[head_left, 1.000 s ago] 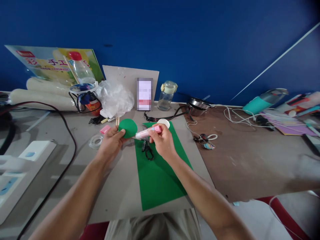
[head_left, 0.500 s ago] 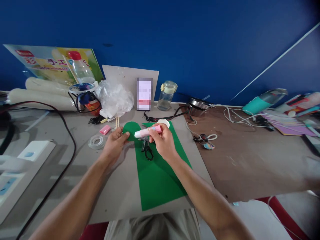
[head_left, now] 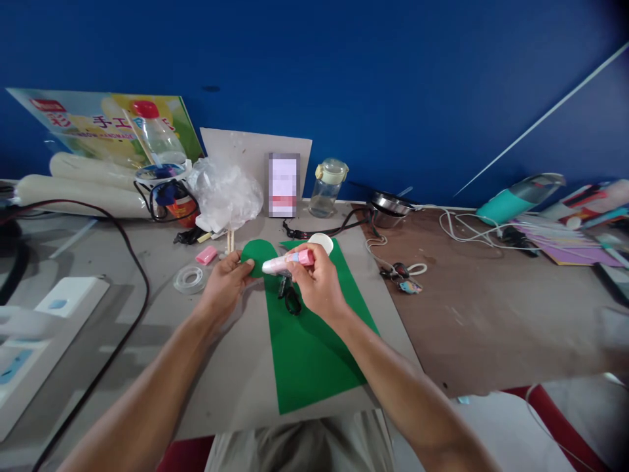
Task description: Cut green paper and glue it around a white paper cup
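My left hand (head_left: 223, 288) pinches a round green paper cutout (head_left: 259, 255) by its lower edge, holding it up over the table. My right hand (head_left: 317, 282) grips a pink-and-white glue stick (head_left: 287, 261), its white tip pointing left at the cutout's face. Below both hands lies a large green paper sheet (head_left: 309, 341) with black scissors (head_left: 289, 296) resting on it. A small white cap (head_left: 321, 243) sits at the sheet's far edge.
A tape roll (head_left: 189, 280) and pink eraser (head_left: 206, 255) lie left of my hands. Behind stand a crumpled plastic bag (head_left: 226, 194), a glass jar (head_left: 328, 188), a bottle (head_left: 156, 137) and a metal bowl (head_left: 390, 204). Keys (head_left: 403, 274) and cables lie to the right; a white box (head_left: 34, 341) sits at left.
The cutout shifted slightly right and tilted toward the glue stick. My right hand lowered the glue stick's tip closer to the cutout.
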Tool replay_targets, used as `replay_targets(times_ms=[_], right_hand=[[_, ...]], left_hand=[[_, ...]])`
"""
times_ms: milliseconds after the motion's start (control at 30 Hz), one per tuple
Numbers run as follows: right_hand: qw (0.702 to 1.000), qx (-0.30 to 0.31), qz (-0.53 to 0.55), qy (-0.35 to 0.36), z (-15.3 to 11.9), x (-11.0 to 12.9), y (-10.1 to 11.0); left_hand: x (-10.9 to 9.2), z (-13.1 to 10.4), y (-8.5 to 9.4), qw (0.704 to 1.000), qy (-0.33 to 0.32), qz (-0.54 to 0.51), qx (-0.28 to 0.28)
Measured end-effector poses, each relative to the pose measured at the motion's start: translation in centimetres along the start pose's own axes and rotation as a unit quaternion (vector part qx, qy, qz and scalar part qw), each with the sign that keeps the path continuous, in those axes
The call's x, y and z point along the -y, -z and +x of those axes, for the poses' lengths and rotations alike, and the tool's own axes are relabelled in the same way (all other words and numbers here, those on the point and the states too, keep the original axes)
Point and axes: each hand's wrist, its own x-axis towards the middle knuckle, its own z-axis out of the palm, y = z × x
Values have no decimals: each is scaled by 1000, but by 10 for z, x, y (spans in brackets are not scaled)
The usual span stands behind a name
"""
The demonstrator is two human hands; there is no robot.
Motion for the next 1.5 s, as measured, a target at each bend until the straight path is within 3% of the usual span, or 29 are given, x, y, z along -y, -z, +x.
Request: replay_targets(times_ms=[100, 233, 400, 567, 667, 833, 967, 1033, 1167, 1267, 1500], right_hand=[[1000, -10, 10, 23, 0, 2, 1], [993, -23, -24, 110, -1, 2, 0], [961, 67, -135, 233, -4, 0, -1], [965, 57, -126, 221, -4, 3, 2], [955, 45, -116, 270, -3, 1, 1], [920, 118, -184, 324, -3, -5, -3], [919, 165, -186, 306, -5, -1, -2], [933, 157, -148, 289, -5, 2, 0], [986, 27, -44, 159, -3, 3, 2], [999, -19, 43, 24, 1, -1, 0], [986, 83, 87, -119, 1, 0, -11]], left_hand=[[-3, -1, -1, 1000, -3, -7, -14], [-2, -2, -1, 1000, 18, -3, 18], [0, -1, 2, 1000, 9, 15, 10], [-6, 0, 1, 1000, -4, 0, -18], [-5, -2, -1, 1000, 11, 22, -13], [-2, -2, 1, 999, 13, 37, -12], [-6, 1, 5, 999, 8, 13, -52], [-9, 3, 6, 997, 0, -9, -70], [-11, 6, 8, 997, -26, -38, -69], [-10, 7, 9, 996, -42, -36, -73], [-11, 3, 5, 997, -36, -32, -55]])
